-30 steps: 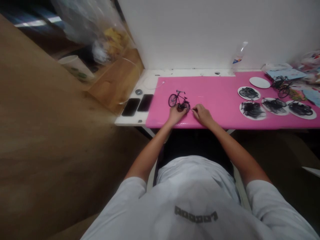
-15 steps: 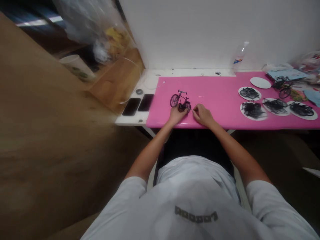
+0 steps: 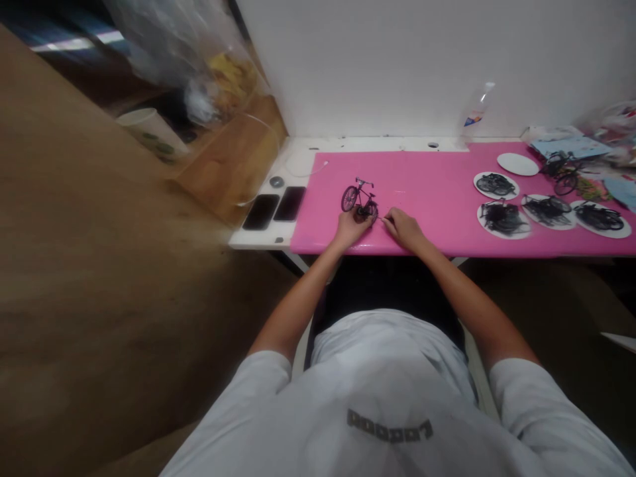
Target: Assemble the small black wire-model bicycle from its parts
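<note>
A small black model bicycle (image 3: 362, 197) stands tilted over the pink mat (image 3: 422, 185), its handlebar toward the back. My left hand (image 3: 352, 227) is closed on its rear part, by the back wheel, and the fingers partly hide that end. Close by on the right, my right hand (image 3: 401, 227) is pinched at the rear wheel's edge. A tiny thin piece shows at its fingertips, too small to name.
Several white plates with black parts, one plate (image 3: 499, 219) nearest, lie at the right beside another black model bicycle (image 3: 565, 175). Two dark phones (image 3: 262, 212) lie at the left edge. A clear bottle (image 3: 477, 109) stands by the wall (image 3: 387, 66).
The front of the model bicycle has shifted slightly to the right in my left hand. My right hand has barely moved.
</note>
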`<state>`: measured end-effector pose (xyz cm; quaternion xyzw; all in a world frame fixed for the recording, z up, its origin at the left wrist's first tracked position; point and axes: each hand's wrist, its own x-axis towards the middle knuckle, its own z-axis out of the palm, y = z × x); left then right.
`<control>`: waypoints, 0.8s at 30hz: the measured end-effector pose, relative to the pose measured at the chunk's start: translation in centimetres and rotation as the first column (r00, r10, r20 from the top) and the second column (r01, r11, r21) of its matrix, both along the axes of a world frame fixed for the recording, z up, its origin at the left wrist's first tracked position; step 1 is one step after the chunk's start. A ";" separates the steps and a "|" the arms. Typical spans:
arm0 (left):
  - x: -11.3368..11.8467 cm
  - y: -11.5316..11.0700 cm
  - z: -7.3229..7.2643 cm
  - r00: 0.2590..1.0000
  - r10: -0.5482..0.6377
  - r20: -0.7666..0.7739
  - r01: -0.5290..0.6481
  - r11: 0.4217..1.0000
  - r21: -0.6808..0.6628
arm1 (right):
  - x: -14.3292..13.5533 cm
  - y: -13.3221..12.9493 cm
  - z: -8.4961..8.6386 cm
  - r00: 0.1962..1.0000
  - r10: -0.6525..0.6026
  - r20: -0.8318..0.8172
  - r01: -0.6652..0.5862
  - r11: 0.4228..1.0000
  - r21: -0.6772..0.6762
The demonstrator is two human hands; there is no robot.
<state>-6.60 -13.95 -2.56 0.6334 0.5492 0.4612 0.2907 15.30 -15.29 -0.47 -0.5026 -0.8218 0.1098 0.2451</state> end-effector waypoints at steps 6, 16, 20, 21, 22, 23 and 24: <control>0.1 -0.3 0.5 1.000 -0.022 0.007 0.022 1.000 -0.005 | 0.0 0.1 0.1 0.994 -0.016 0.106 0.013 1.000 0.021; 0.3 -0.6 0.8 0.999 -0.035 0.004 0.035 0.999 0.004 | -0.3 -0.2 0.2 0.976 -0.072 0.204 0.060 0.996 0.062; 0.3 -0.2 0.3 0.999 0.021 -0.045 -0.021 1.000 0.004 | -0.4 -0.5 0.2 0.993 -0.066 0.098 0.059 0.996 0.071; 0.3 -0.1 0.2 0.998 0.024 -0.050 -0.024 1.000 0.006 | -0.3 -0.5 0.2 0.996 -0.060 0.072 0.055 0.996 0.066; 0.2 0.0 0.1 0.998 0.023 -0.056 -0.023 1.000 0.009 | -0.3 -0.5 0.1 0.997 -0.051 0.056 0.048 0.997 0.057; 0.2 0.0 0.0 0.998 0.023 -0.064 -0.022 1.000 0.013 | -0.2 -0.5 0.1 0.998 -0.041 0.049 0.038 0.998 0.046; 0.2 0.0 0.1 0.997 0.023 -0.069 -0.022 1.000 0.017 | -0.2 -0.4 0.1 0.998 -0.030 0.046 0.028 0.999 0.034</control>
